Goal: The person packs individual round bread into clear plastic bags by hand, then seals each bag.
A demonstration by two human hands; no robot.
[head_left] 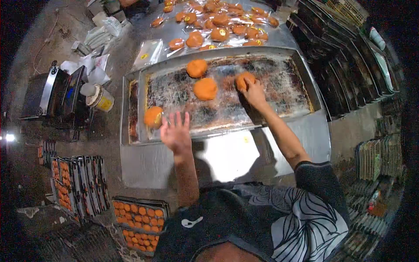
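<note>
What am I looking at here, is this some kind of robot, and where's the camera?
There's no machine doing the handling: these are a person's two bare hands. The single picture comes from a camera worn on that person's head, looking forward and down, so their own arms reach in from the bottom. In front of them is a shallow metal tray on a metal table. The right hand grasps a round orange bun; three others lie in the tray. The left hand is open, fingers spread, beside the nearest of those. Beyond the tray sit many buns in clear wrappers.
</note>
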